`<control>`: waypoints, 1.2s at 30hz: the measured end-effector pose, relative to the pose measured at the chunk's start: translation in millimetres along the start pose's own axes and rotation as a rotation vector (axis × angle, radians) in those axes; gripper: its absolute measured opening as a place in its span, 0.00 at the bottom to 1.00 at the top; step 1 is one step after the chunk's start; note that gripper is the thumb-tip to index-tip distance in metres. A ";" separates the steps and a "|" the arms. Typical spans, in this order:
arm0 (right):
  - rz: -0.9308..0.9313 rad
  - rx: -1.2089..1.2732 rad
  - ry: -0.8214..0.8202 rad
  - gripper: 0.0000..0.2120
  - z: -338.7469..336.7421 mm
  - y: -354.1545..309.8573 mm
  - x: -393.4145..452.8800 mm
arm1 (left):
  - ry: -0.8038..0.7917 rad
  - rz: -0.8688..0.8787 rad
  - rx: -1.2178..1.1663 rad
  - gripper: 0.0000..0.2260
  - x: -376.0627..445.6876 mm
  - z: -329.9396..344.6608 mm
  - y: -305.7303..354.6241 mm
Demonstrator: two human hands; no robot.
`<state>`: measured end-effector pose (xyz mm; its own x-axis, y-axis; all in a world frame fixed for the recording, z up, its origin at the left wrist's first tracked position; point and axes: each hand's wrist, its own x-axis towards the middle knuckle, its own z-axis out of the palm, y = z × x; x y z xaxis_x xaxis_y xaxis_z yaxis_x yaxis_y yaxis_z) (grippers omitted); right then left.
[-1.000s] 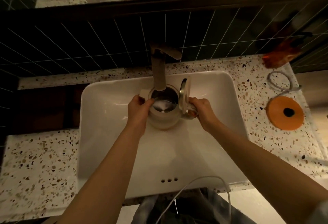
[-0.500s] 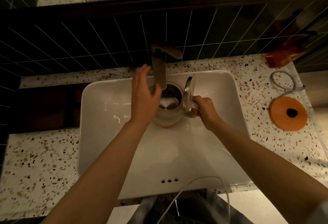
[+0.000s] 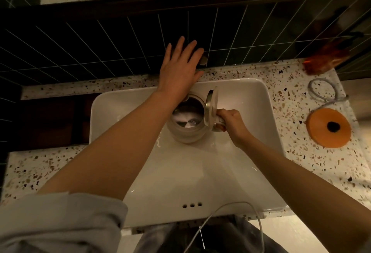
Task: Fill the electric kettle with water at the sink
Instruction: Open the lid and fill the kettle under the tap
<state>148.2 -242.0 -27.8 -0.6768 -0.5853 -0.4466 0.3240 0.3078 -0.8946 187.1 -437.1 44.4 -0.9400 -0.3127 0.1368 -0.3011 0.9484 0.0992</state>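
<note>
A cream electric kettle (image 3: pixel 185 132) stands upright in the white sink (image 3: pixel 251 152), its lid (image 3: pixel 210 106) flipped up on the right side. Some water shows inside it. My right hand (image 3: pixel 230 122) is closed around the kettle's handle. My left hand (image 3: pixel 178 70) lies flat, fingers spread, over the top of the tap, hiding nearly all of it; only the tap's end (image 3: pixel 203 61) peeks out by my fingertips. My left forearm crosses above the kettle's left rim.
An orange round kettle base (image 3: pixel 329 128) with its grey cord (image 3: pixel 323 92) lies on the speckled counter (image 3: pixel 297 102) to the right. An orange-brown packet (image 3: pixel 325 60) leans at the back right. Dark tiled wall behind. A white cable (image 3: pixel 241 208) hangs at the sink's front edge.
My left hand has let go of the kettle's body and risen up and back onto the tap. The right hand has kept hold of the handle.
</note>
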 end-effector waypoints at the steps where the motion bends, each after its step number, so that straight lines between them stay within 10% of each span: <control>1: -0.001 0.000 -0.003 0.21 0.4 -0.8 -0.1 | 0.010 -0.021 0.015 0.24 3.4 -0.7 1.8; 22: -0.009 -0.001 -0.046 0.22 0.3 -9.1 -3.6 | 0.050 -0.129 -0.334 0.26 0.4 -3.9 -2.2; 30: -0.006 0.030 -0.066 0.30 0.3 -10.8 -4.1 | 0.294 -0.702 -0.905 0.23 -69.7 15.9 -7.8; 36: -0.020 0.002 -0.053 0.27 -0.2 -5.7 -3.7 | 0.128 -0.989 -1.180 0.17 -104.5 40.4 -0.9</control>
<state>148.7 -241.4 -21.0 -0.6475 -0.6300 -0.4288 0.3120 0.2942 -0.9034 279.2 -403.2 -9.8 -0.4101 -0.8308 -0.3763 -0.4224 -0.1926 0.8857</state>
